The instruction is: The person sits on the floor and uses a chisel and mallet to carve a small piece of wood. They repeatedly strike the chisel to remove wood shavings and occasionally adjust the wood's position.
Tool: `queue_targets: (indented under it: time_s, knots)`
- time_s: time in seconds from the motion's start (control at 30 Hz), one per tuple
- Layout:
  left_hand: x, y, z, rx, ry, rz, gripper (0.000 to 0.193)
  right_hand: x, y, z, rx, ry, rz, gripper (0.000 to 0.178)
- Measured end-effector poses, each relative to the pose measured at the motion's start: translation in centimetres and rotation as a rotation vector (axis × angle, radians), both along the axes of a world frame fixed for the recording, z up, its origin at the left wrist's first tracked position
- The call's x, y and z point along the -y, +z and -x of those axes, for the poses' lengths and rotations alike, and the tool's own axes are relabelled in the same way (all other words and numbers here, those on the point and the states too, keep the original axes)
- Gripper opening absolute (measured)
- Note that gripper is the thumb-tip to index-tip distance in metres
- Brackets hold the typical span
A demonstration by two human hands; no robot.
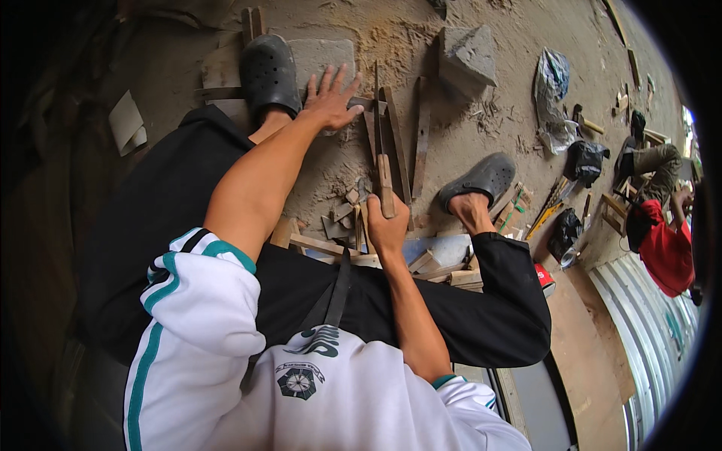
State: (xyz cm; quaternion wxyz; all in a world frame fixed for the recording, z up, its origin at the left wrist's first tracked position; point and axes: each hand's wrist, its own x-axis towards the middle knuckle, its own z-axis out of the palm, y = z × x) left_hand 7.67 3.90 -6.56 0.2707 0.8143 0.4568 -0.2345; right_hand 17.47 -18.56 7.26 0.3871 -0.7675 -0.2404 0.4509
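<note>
My left hand (329, 101) lies with fingers spread on a grey block (320, 56) and beside a thin wooden strip (368, 104) that lies crosswise. My left foot, in a dark grey clog (269, 74), presses down next to it on the strip's line. My right hand (389, 224) is closed around the wooden handle (386, 184) of a handsaw. Its narrow blade (377, 113) shows edge-on, pointing away from me and crossing the strip just right of my left hand. Whether the teeth have cut into the wood cannot be made out.
Long wooden strips (420, 143) lie right of the saw. A concrete block (466, 60) stands farther off. Wood offcuts (350, 214) are heaped between my legs. A hammer (590, 124) and plastic bags (553, 98) lie right; a person in red (665, 252) sits beyond.
</note>
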Motion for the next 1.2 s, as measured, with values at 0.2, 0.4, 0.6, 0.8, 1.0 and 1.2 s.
queue_targets:
  time_s: [0.2,0.4,0.6,0.8,1.0,1.2]
  knots:
    - [1.5,-2.5,0.8,0.149,-0.002,-0.304,0.067,-1.8,0.6,-0.1,0.085,0.001,-0.028,0.024]
    - [-0.3,-2.5,-0.7,0.143,0.163,-0.265,0.064,-5.3,0.8,-2.6,0.153,0.113,-0.044,0.021]
    - [-1.7,-3.5,-0.6,0.208,0.134,-0.367,0.063,-6.3,0.9,-3.5,0.127,0.112,-0.043,0.022]
    - [-2.9,-5.8,-1.4,0.352,0.384,-0.565,0.06,-7.0,0.1,-3.2,0.14,0.118,-0.042,0.022]
    - [-0.6,-4.5,-0.3,0.464,0.071,-0.678,0.055,-5.3,-1.0,-3.9,0.156,0.038,-0.113,0.023]
    - [-0.6,-3.5,-1.2,0.486,-0.016,-0.634,0.055,-4.6,1.7,-5.3,0.118,-0.012,-0.118,0.021]
